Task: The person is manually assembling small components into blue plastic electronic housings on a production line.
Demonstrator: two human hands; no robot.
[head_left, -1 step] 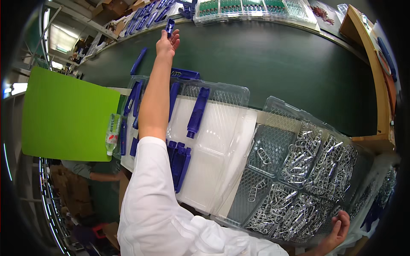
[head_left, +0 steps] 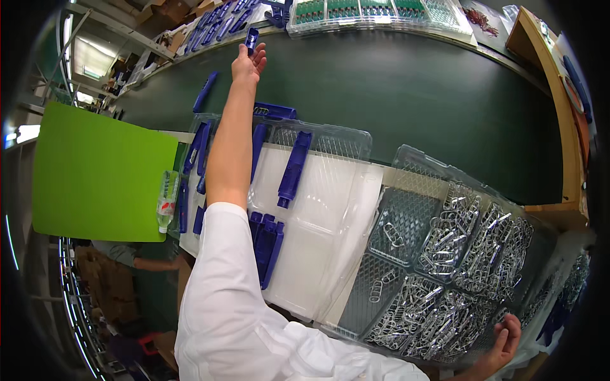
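Note:
My left hand (head_left: 249, 63) reaches far out across the dark green table, its fingers closed round the end of a short dark-blue plastic housing (head_left: 252, 39). At the lower right, my right hand (head_left: 507, 340) is at the corner of a clear compartment tray (head_left: 416, 254). Its fingers are curled, with a small shiny metal clip (head_left: 501, 314) at their tips. Heaps of similar metal clips (head_left: 438, 317) fill several compartments. Blue plastic housings (head_left: 294, 168) lie in a second clear tray (head_left: 324, 244) below my left forearm, which hides some of them.
A bright green board (head_left: 105, 174) stands at the left beside a clear plastic bottle (head_left: 167, 200). Along the far edge are more blue housings (head_left: 219, 22) and a tray of green parts (head_left: 356, 9). A wooden frame (head_left: 565, 127) borders the right. Another person's forearm (head_left: 155, 263) shows at lower left.

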